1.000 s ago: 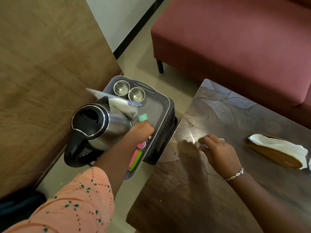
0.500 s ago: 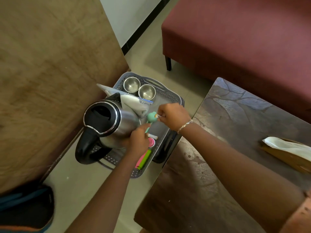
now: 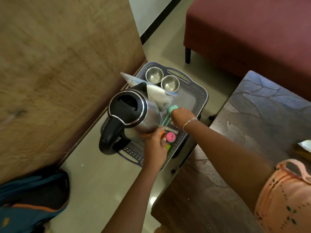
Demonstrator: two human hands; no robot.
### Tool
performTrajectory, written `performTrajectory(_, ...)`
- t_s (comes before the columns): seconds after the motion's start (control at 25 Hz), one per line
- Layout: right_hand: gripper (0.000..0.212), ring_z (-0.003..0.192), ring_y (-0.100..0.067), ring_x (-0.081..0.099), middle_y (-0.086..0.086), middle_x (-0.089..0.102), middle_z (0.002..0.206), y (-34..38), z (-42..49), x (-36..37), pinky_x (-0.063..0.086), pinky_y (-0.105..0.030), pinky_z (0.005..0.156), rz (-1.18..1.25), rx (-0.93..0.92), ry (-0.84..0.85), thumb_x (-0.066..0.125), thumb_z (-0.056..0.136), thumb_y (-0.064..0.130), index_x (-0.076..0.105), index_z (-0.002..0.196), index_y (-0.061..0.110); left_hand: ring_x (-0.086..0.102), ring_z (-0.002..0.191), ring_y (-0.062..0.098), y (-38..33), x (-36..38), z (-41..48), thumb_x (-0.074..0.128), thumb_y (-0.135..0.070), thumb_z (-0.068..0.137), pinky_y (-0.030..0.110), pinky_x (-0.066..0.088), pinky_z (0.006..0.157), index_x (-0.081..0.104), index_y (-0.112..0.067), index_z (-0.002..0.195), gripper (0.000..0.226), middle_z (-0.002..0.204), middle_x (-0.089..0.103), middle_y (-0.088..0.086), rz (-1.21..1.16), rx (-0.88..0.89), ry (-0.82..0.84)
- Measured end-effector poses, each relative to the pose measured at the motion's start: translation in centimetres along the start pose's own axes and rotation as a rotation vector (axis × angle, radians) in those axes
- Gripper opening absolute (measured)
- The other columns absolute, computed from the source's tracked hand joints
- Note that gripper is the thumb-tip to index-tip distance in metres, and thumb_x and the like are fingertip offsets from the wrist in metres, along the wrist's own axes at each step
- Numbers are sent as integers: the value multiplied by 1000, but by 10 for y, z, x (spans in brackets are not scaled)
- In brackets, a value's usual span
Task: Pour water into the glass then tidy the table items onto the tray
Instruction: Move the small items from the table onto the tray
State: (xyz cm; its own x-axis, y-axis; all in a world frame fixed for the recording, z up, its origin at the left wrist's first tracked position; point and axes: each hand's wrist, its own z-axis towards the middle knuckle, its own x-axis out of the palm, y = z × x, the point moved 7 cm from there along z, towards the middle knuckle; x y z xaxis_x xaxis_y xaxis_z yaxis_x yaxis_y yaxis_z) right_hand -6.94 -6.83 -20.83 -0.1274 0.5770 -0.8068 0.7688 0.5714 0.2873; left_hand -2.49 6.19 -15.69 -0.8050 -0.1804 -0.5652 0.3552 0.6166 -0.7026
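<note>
Two hands of yours work over the grey perforated tray (image 3: 198, 96), which sits on the pale floor between the wooden panel (image 3: 64, 73) and the dark table (image 3: 252, 148). Your right hand (image 3: 182, 116) is curled over the middle of the tray, fingers drawn together near a mint-green utensil (image 3: 171, 109); you cannot tell from this angle whether they actually pinch it. Your left hand (image 3: 155, 147) reaches in beside the steel kettle (image 3: 133, 113), its fingers bent down over the small coloured items, touching or just above an orange piece (image 3: 162, 134); the grip itself is hidden. A pink round item (image 3: 170, 137) lies just right of those fingers. Two steel cups (image 3: 154, 75) stand side by side at the far end of the tray, with a clear plastic bag (image 3: 159, 96) lying between them and the kettle. White tissue (image 3: 305, 145) rests at the table's right edge.
</note>
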Motion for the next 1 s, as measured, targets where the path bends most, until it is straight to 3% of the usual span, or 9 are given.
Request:
performTrajectory(0.2, 24, 94, -42, 59, -25, 62, 103, -4, -10, -13, 47, -40, 75, 31, -9, -72, 49, 81, -5, 60, 101, -1, 48, 126, 22, -1, 0, -3, 46, 0, 91, 24, 37, 99, 48, -11, 132, 42, 134, 54, 9, 63, 19, -32)
performTrajectory(0.4, 31, 91, -39, 57, -18, 59, 107, -29, -64, -45, 49, -42, 71, 68, -32, -395, 53, 79, -3, 58, 109, 3, 54, 119, 30, -26, 7, -11, 51, 1, 87, 24, 37, 95, 54, -3, 125, 38, 127, 59, 16, 119, 200, -91)
performTrajectory(0.52, 38, 82, -40, 62, -23, 63, 101, -48, -123, -56, 54, -41, 66, -43, -109, -651, 70, 69, 2, 61, 106, 1, 30, 139, 33, -50, 38, -26, 53, -4, 88, 39, 31, 111, 48, -1, 130, 42, 142, 43, 17, 256, 349, -75)
performTrajectory(0.6, 45, 93, -40, 63, -26, 63, 108, -68, -157, -46, 55, -42, 75, -105, -81, -692, 74, 69, 11, 60, 111, 2, 4, 144, 32, -66, 65, -38, 55, -12, 87, 45, 19, 117, 43, -4, 134, 49, 151, 28, 17, 384, 440, -73)
performTrajectory(0.68, 52, 104, -40, 60, -26, 61, 116, -93, -189, -31, 51, -44, 87, -140, -30, -681, 76, 69, 15, 58, 117, 4, -11, 141, 29, -82, 97, -55, 56, -20, 86, 45, 10, 117, 35, -8, 140, 59, 155, 16, 17, 497, 503, -53)
performTrajectory(0.8, 59, 112, -39, 57, -24, 58, 122, -140, -252, -10, 45, -44, 95, -161, 58, -667, 77, 68, 18, 55, 121, 7, -16, 140, 26, -107, 153, -99, 57, -26, 86, 45, 8, 117, 26, -12, 144, 67, 156, 7, 15, 557, 558, -2)
performTrajectory(1.0, 53, 109, -39, 59, -24, 61, 118, -220, -365, 23, 48, -46, 92, -111, 178, -664, 77, 68, 19, 60, 115, 7, -23, 138, 19, -136, 254, -172, 55, -28, 88, 42, 7, 118, 17, -17, 146, 70, 158, -1, 8, 552, 559, 101)
